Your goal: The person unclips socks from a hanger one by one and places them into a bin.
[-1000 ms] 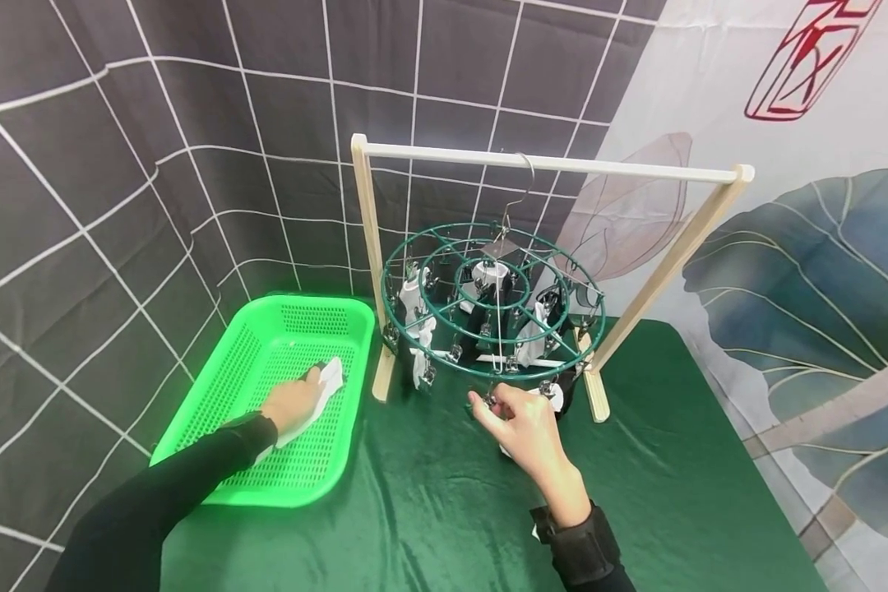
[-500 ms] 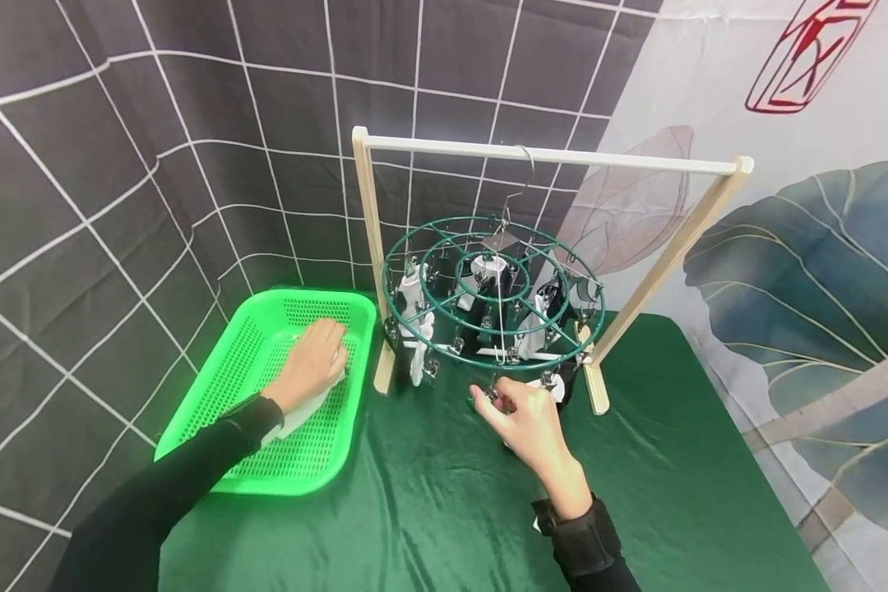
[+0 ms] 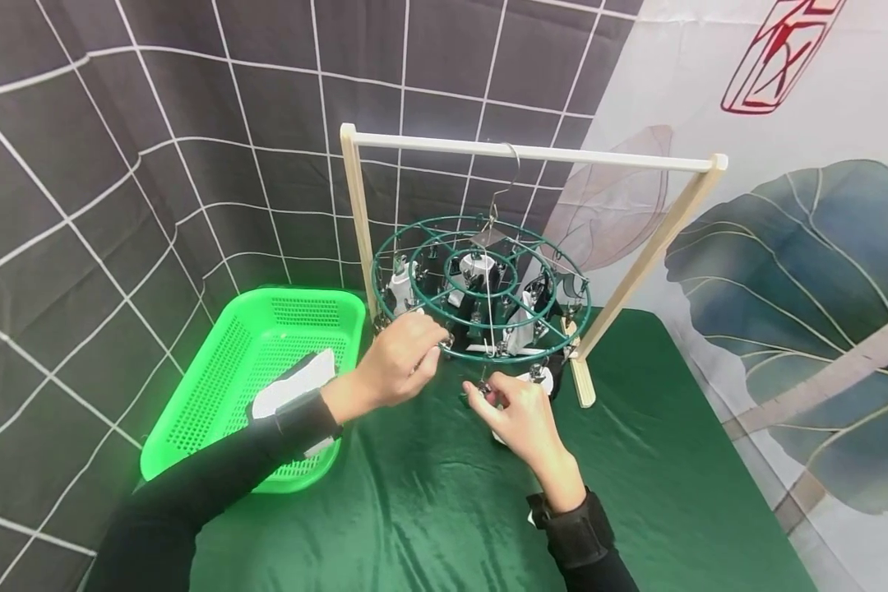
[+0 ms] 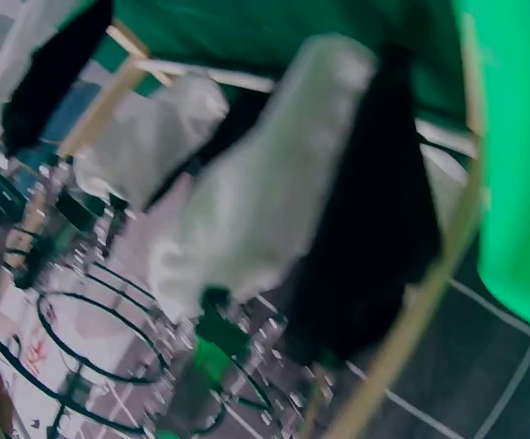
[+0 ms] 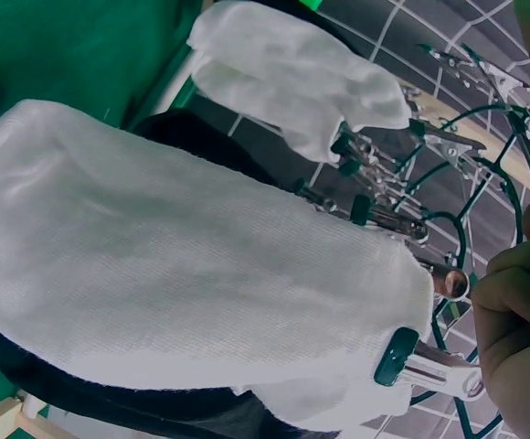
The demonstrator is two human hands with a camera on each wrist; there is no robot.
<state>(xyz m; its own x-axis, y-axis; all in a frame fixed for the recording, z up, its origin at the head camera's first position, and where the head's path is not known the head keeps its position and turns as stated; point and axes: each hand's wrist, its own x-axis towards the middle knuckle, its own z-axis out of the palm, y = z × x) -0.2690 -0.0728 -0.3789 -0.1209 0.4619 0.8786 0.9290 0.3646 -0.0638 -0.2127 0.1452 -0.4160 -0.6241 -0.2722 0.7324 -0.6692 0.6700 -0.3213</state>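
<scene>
A round green clip hanger (image 3: 481, 288) hangs by its hook from a wooden rack (image 3: 533, 154), with white and black socks clipped under it. My left hand (image 3: 403, 358) is at the hanger's front left rim, fingers curled and pinching a clip there. My right hand (image 3: 514, 411) is under the front rim and pinches a metal clip (image 3: 481, 393). In the right wrist view that clip (image 5: 425, 366) bites a white sock (image 5: 183, 283), and my right hand (image 5: 516, 302) is at its end. A white sock (image 3: 296, 382) lies loose in the green basket (image 3: 215, 395).
The rack stands on a green cloth (image 3: 636, 460) that covers the table. The basket sits left of the rack's left post (image 3: 355, 222). A dark gridded backdrop (image 3: 118, 164) closes the back and left. The left wrist view is blurred, with a hanging white sock (image 4: 265, 174) and a black sock (image 4: 365, 238).
My left hand has let go of the white sock in the basket and moved right, up to the hanger's front left rim. The right hand has stayed on its clip.
</scene>
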